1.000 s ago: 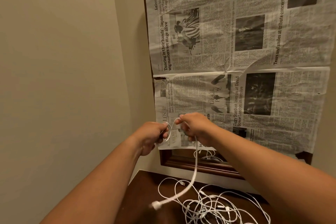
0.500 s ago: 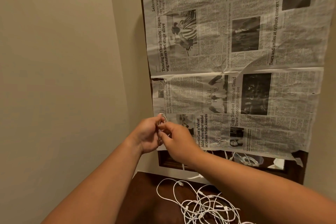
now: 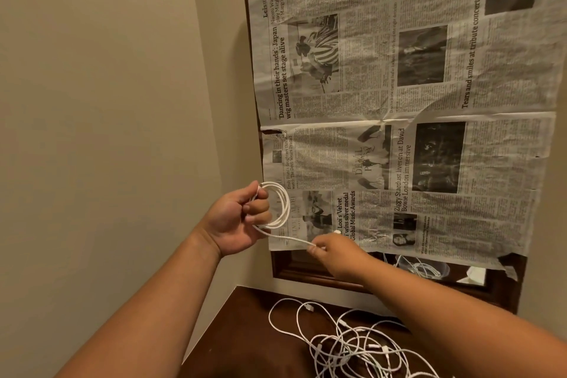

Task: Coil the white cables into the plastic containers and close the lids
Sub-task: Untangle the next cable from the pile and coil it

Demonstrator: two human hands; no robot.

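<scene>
My left hand (image 3: 237,219) is raised in front of the wall and grips a white cable (image 3: 280,209) wound into a small coil of several loops. The coil's free end runs down and right to my right hand (image 3: 336,252), which pinches it near the plug. A tangled pile of white cables (image 3: 346,344) lies on the dark wooden table (image 3: 245,334) below. No plastic container shows directly; one with cables in it appears only as a reflection in the mirror strip (image 3: 420,267).
A newspaper sheet (image 3: 399,120) hangs over a dark-framed mirror (image 3: 306,273) on the back wall. A beige side wall (image 3: 92,132) closes in the left. The table's left edge meets that wall.
My hands were together at the coil; now they have parted. The right hand has moved down and right, drawing out the cable's end. The coil shows as full loops in the left hand.
</scene>
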